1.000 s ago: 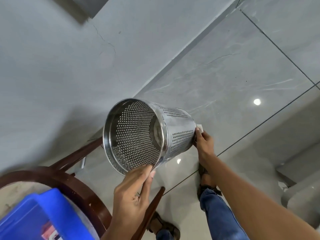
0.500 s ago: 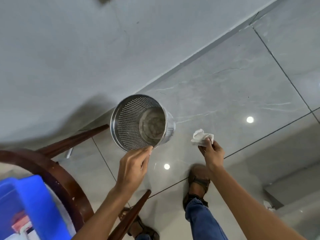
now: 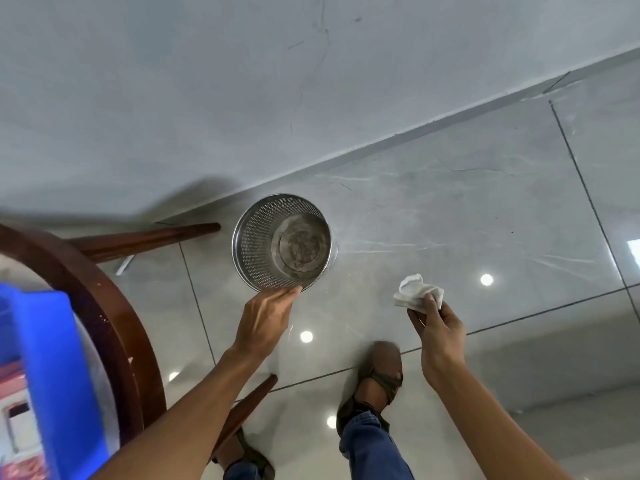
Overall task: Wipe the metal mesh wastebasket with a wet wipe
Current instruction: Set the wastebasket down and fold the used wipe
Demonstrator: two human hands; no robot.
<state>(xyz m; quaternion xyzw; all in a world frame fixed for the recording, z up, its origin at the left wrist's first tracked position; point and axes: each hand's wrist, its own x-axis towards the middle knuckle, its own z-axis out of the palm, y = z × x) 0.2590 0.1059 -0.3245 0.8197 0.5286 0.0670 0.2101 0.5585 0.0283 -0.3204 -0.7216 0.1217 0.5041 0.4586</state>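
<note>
Standing over a glossy grey tiled floor (image 3: 450, 209), a person pinches the near rim of a metal mesh wastebasket (image 3: 282, 242) with the fingertips of the left hand (image 3: 265, 322), the basket upright and seen straight down its open mouth to a dull, stained base. It sits close to the grey wall (image 3: 207, 81), just beside a dark wooden table leg (image 3: 145, 237); whether its bottom is fully down on the tile cannot be told. The right hand (image 3: 438, 329) is closed around a crumpled white wet wipe (image 3: 417, 292), held in the air to the right of the basket and well apart from it, touching nothing else. A round wooden table edge (image 3: 114, 327) curves in at the left, carrying a blurred blue plastic bin (image 3: 45, 358). Below, 2 brown sandals show, the right sandal (image 3: 379, 372) on the tile between the arms and the left sandal (image 3: 242, 455) by a second table leg (image 3: 247, 407), both under blue jeans (image 3: 374, 448). Ceiling lights reflect as bright spots in the tiles.
</note>
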